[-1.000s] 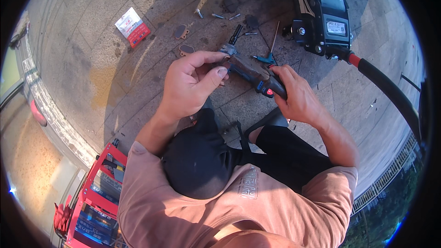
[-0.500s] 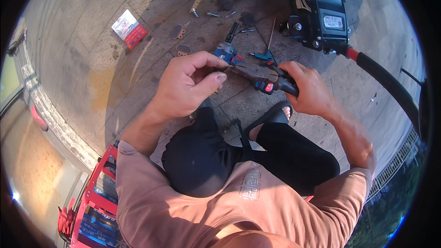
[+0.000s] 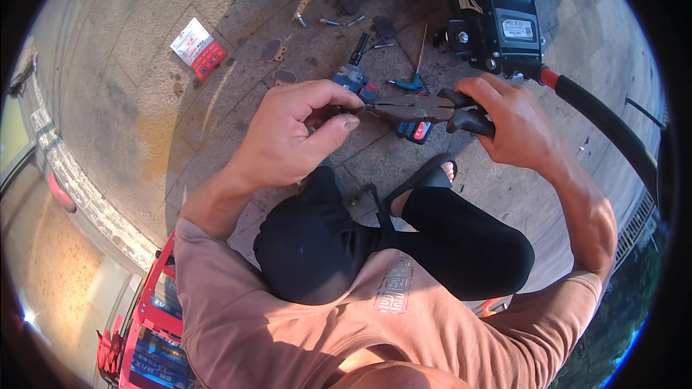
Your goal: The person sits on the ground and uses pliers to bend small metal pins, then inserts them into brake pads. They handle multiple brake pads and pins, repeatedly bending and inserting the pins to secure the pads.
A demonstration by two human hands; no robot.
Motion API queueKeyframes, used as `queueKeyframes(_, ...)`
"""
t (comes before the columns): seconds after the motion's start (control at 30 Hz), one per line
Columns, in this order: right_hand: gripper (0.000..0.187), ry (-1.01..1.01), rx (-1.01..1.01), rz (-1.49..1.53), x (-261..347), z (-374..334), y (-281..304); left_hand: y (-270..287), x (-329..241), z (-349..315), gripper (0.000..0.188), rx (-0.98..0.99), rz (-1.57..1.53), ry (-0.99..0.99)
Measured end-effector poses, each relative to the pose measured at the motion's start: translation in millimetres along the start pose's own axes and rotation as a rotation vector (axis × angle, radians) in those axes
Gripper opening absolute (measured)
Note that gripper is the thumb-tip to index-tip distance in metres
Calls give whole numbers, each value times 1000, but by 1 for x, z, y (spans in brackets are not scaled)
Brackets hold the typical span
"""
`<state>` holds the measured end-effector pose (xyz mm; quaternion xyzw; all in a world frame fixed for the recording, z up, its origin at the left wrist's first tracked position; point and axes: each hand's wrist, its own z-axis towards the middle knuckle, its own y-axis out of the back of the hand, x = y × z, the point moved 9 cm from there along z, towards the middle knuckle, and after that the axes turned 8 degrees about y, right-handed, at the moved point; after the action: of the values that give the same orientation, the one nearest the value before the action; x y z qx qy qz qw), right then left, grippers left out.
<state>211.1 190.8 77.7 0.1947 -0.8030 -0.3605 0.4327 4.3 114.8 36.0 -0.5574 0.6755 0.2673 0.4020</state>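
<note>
My right hand [image 3: 519, 122] is closed around the dark handles of a pair of pliers [image 3: 414, 108], whose jaws point left. At their tip my left hand [image 3: 292, 133] is closed in a pinch between thumb and forefinger. Whatever small dark piece it grips is mostly hidden by the fingers. Beneath the pliers, on the ground, lies a blue cordless impact driver [image 3: 351, 78] with a black socket, its body partly covered by the tool and my left hand. A teal T-handle hex key [image 3: 412, 84] rests just beyond the jaws.
Two brake pads [image 3: 274, 50] and several bolts [image 3: 329, 22] lie farther out on the paving. A red-and-white packet [image 3: 198, 49] sits at far left. A black floor jack [image 3: 497, 29] with a long handle [image 3: 598, 115] stands right. A red cart [image 3: 148, 317] is near left.
My right hand has moved right and slightly up, and the pliers now lie more level and farther right. My left hand keeps its pinch in nearly the same place.
</note>
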Motion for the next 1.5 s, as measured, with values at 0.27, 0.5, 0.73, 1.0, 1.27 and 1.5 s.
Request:
queueKeyframes(0.27, 50, 80, -37, -85, 5, 1, 15, -3, 0, 1, 22, 10, -13, -27)
queueKeyframes(0.5, 60, -75, 18, 67, 7, 4, -24, 2, 25, 8, 29, 38, -487, -21)
queueKeyframes(0.73, 60, -113, -31, 272, 7, 0, -46, 6, 40, 11, 32, 36, -666, -66)
queueKeyframes(1.0, 59, -58, -109, 258, 17, 0, -41, -1, 35, 8, 32, 23, -595, -138)
queueKeyframes(1.27, 61, -60, -156, 197, 23, -1, -37, -2, 30, 3, 33, 17, -536, -140)
queueKeyframes(1.5, 50, -9, -210, 217, 21, -3, -32, -5, 27, 0, 31, 50, -575, -134)
